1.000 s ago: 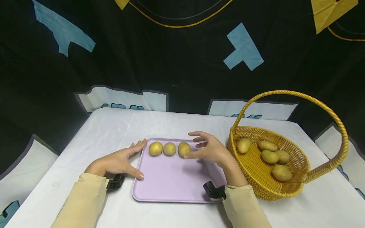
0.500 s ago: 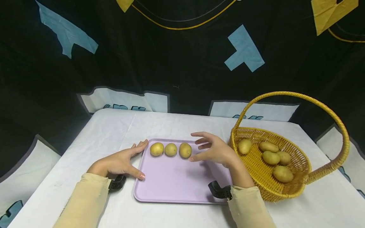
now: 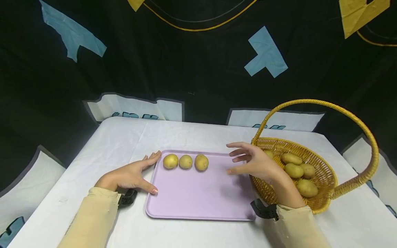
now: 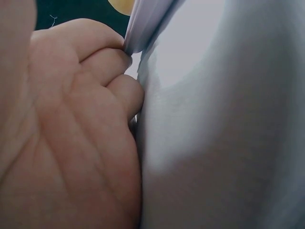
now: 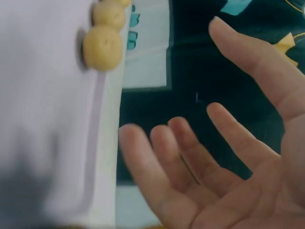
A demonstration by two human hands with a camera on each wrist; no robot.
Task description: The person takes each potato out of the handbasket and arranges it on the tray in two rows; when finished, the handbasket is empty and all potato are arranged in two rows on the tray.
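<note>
Three potatoes stand in a row along the far edge of a lilac tray point(image 3: 198, 199): a left potato point(image 3: 170, 161), a middle one and a right potato point(image 3: 201, 162). My left hand point(image 3: 131, 175) rests at the tray's left edge, thumb and fingers spread; in the left wrist view its fingertips meet the tray's rim point(image 4: 145, 24). My right hand point(image 3: 255, 162) hangs above the tray's right side, fingers apart and holding nothing, overlapping the basket's left rim in the head view. The right wrist view shows its spread fingers point(image 5: 143, 162) away from the nearest potato point(image 5: 102, 47).
A yellow wicker basket point(image 3: 330, 175) with a tall arched handle point(image 3: 313, 101) stands right of the tray. Several potatoes point(image 3: 307, 188) lie in it, one partly hidden behind my right hand. A white cloth point(image 3: 130, 227) covers the table; a dark curtain point(image 3: 198, 69) hangs behind.
My right hand has moved right, away from the right potato toward the basket, with nothing in it. The left hand and the row of potatoes stay in place.
</note>
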